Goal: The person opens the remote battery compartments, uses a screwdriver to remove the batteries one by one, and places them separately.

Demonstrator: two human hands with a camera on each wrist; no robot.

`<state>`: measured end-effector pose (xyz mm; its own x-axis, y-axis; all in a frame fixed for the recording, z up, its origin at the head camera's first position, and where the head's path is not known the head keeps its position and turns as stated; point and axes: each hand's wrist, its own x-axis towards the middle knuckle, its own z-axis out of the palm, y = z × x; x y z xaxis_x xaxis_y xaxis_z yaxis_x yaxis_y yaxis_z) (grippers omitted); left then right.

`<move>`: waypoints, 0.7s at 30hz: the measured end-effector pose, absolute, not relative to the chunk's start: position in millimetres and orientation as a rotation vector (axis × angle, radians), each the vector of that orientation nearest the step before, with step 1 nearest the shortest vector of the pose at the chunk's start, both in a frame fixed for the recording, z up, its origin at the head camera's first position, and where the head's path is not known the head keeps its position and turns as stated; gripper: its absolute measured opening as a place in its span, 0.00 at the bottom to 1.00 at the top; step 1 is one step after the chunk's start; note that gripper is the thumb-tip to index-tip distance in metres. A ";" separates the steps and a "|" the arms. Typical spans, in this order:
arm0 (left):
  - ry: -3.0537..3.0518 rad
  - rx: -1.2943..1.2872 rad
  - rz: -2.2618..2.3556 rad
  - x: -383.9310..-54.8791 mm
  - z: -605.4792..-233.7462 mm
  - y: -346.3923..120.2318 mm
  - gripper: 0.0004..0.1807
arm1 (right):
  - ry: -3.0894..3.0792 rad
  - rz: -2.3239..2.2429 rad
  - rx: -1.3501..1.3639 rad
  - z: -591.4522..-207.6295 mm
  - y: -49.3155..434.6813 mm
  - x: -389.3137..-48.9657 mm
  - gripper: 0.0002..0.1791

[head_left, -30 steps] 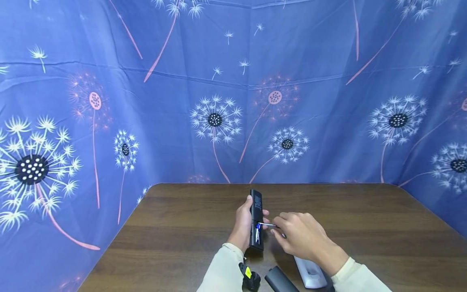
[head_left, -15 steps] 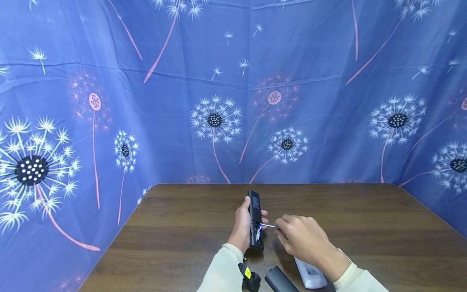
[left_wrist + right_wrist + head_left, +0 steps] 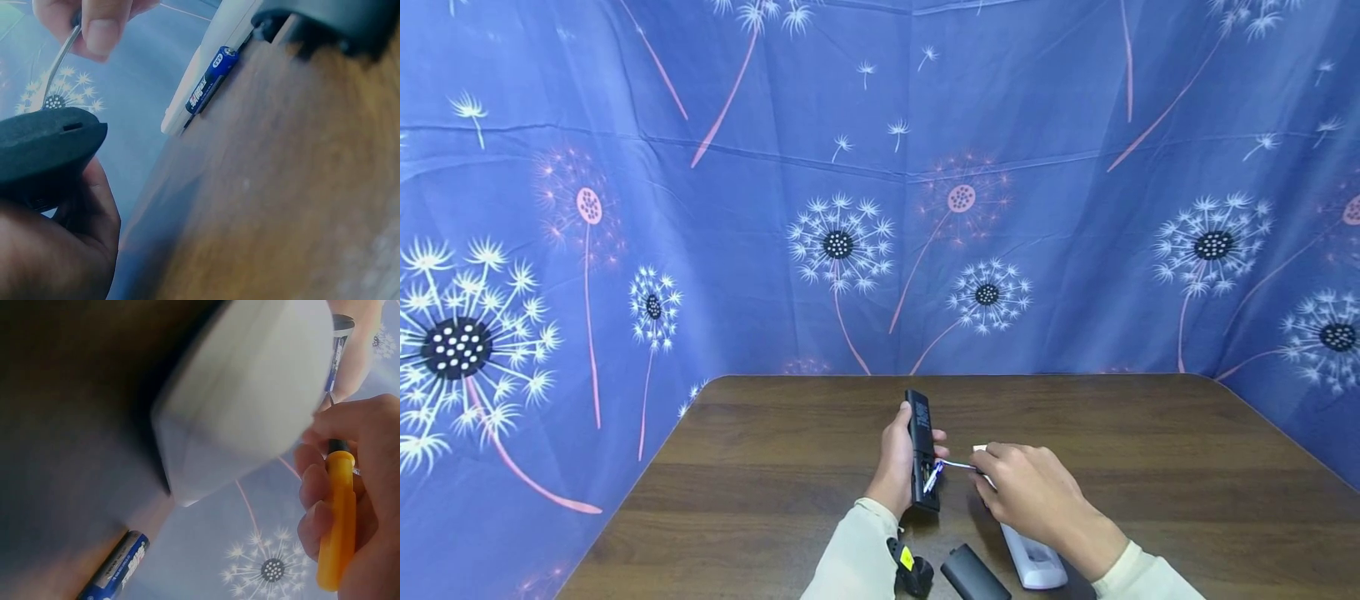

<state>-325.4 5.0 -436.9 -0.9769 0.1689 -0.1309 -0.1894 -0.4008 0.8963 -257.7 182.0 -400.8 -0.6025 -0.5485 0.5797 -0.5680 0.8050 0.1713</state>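
Observation:
My left hand grips a black remote control with its back facing up and its battery bay uncovered. A blue-and-white battery sits aslant in that bay, its far end raised toward the right. My right hand holds a pick by its yellow handle. The pick's thin metal shaft looks bent in the left wrist view and reaches to the battery's raised end. Fingers curl round the handle in the right wrist view. Another blue battery, marked AAA, lies on the table.
A long white device lies under my right hand, beside the loose battery. Near the front edge are a black oblong piece and a black object with a yellow label. A blue dandelion-print cloth hangs behind the wooden table.
The battery's far end has risen from the bay and swung right, with the pick against it. The remote has shifted slightly left. Both hands keep their hold.

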 end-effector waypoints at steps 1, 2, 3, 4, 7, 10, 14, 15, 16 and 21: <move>1.578 -0.032 2.467 -325.9 -437.2 5.2 0.37 | -2.357 0.046 0.820 -400.5 182.5 -257.5 0.10; 1.576 -0.035 2.471 -326.2 -437.1 5.5 0.37 | -2.357 0.047 0.817 -400.0 182.8 -257.4 0.10; 1.575 -0.037 2.477 -326.6 -437.3 5.7 0.37 | -2.359 0.048 0.818 -399.4 182.9 -257.3 0.09; 1.571 -0.042 2.482 -327.1 -437.6 6.0 0.37 | -2.359 0.048 0.817 -398.5 182.8 -257.2 0.09; 1.576 -0.049 2.485 -328.3 -438.4 6.5 0.37 | -2.359 0.049 0.820 -396.3 182.1 -256.8 0.08; 1.569 -0.049 2.488 -328.8 -438.9 6.6 0.36 | -2.359 0.043 0.823 -394.8 181.5 -256.4 0.08; 1.560 -0.047 2.498 -327.2 -438.4 7.2 0.36 | -2.364 0.036 0.819 -395.2 182.1 -256.6 0.08; 1.556 -0.041 2.500 -326.9 -438.1 7.4 0.36 | -2.363 0.033 0.817 -395.4 182.3 -256.9 0.08; 1.553 -0.041 2.501 -326.6 -437.9 7.5 0.36 | -2.364 0.033 0.817 -395.5 182.5 -257.1 0.08; 1.526 -0.040 2.504 -326.4 -437.1 6.8 0.36 | -2.378 0.037 0.820 -395.1 182.9 -258.6 0.07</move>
